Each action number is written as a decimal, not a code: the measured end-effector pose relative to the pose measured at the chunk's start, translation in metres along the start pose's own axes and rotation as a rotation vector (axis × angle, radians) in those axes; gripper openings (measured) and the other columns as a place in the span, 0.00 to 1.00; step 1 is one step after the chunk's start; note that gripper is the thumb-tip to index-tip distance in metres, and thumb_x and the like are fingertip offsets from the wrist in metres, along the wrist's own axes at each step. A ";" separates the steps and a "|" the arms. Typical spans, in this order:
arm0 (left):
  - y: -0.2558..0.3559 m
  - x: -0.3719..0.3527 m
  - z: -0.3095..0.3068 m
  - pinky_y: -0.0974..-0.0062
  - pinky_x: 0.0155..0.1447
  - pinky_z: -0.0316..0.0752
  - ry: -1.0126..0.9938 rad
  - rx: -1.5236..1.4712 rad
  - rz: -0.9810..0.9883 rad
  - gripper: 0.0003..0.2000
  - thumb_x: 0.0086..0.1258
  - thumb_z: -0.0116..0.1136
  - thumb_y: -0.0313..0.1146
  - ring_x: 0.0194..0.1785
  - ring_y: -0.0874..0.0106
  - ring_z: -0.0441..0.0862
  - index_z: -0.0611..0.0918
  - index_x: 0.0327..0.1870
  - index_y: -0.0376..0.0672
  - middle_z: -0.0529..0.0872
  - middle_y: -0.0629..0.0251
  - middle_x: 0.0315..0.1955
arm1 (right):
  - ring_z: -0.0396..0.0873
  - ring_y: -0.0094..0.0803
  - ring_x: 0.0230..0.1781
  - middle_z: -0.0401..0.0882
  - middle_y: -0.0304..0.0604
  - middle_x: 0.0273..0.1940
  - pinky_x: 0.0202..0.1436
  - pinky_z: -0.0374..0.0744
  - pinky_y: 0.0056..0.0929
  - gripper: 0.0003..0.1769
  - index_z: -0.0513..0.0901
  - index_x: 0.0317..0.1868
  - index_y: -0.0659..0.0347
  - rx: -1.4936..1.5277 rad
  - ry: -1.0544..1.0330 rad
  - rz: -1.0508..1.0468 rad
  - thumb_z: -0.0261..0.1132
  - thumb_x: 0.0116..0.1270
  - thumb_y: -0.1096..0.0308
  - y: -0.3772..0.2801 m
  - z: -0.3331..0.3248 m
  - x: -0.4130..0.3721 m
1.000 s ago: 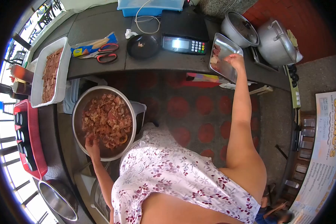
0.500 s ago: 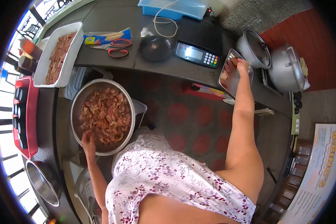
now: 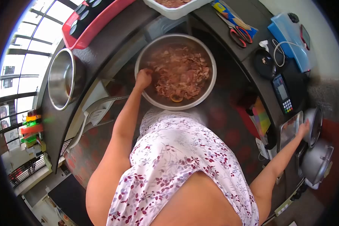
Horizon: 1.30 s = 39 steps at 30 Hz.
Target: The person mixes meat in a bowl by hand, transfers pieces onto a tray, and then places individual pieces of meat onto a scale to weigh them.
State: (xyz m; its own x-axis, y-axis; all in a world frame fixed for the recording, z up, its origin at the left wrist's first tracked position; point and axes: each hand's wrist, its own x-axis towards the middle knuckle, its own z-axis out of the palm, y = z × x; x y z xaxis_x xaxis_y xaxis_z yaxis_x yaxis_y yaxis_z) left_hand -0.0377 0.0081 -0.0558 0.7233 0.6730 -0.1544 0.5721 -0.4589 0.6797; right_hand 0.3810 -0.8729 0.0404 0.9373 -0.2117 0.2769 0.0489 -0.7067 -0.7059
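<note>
A wide steel bowl (image 3: pixel 211 60) full of chopped reddish-brown meat (image 3: pixel 180 73) stands in front of me. My left hand (image 3: pixel 144 77) is inside it at the left rim, fingers curled down into the meat. My right arm reaches far to the right, where my right hand (image 3: pixel 303 128) rests with loose fingers on the far edge of a small steel tray (image 3: pixel 288 132) holding a few meat pieces. That tray lies on the dark counter (image 3: pixel 260 81) beside a digital scale (image 3: pixel 282 94).
An empty steel bowl (image 3: pixel 62 79) and a red tray (image 3: pixel 98 26) sit on the left counter. At the top are a white tub of meat (image 3: pixel 173 4), scissors (image 3: pixel 241 34), a black dish (image 3: pixel 265 64) and a blue box (image 3: pixel 290 35). Lidded pots (image 3: pixel 316 160) stand far right.
My head has swung round, so the whole scene appears rotated. My left hand stays in the meat bowl. My right hand has slid to the tray's far edge.
</note>
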 end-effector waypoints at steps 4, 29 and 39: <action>-0.001 0.013 0.004 0.64 0.50 0.77 -0.002 0.037 -0.028 0.11 0.55 0.55 0.28 0.45 0.53 0.84 0.87 0.35 0.40 0.86 0.49 0.35 | 0.76 0.36 0.57 0.77 0.45 0.58 0.60 0.72 0.31 0.25 0.78 0.59 0.58 -0.191 0.215 -0.186 0.53 0.62 0.81 -0.183 0.018 -0.073; 0.037 0.016 -0.008 0.61 0.51 0.76 -0.494 -0.017 0.290 0.13 0.56 0.58 0.24 0.46 0.53 0.81 0.83 0.43 0.40 0.83 0.50 0.38 | 0.68 0.51 0.57 0.70 0.52 0.59 0.59 0.71 0.43 0.25 0.78 0.57 0.58 -0.295 -1.001 -0.801 0.59 0.56 0.78 -0.431 0.367 -0.457; 0.012 0.034 0.035 0.56 0.56 0.75 -0.182 0.127 0.051 0.23 0.56 0.63 0.27 0.55 0.45 0.76 0.76 0.53 0.30 0.76 0.41 0.51 | 0.67 0.53 0.59 0.70 0.53 0.59 0.63 0.67 0.46 0.23 0.79 0.56 0.59 -0.298 -1.065 -0.657 0.61 0.58 0.76 -0.435 0.357 -0.463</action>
State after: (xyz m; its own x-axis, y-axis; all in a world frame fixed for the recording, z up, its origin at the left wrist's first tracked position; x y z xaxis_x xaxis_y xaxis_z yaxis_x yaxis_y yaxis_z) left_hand 0.0076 0.0053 -0.0776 0.8039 0.5365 -0.2567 0.5686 -0.5668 0.5962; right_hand 0.0493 -0.2267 -0.0131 0.5855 0.7753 -0.2369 0.6549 -0.6246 -0.4254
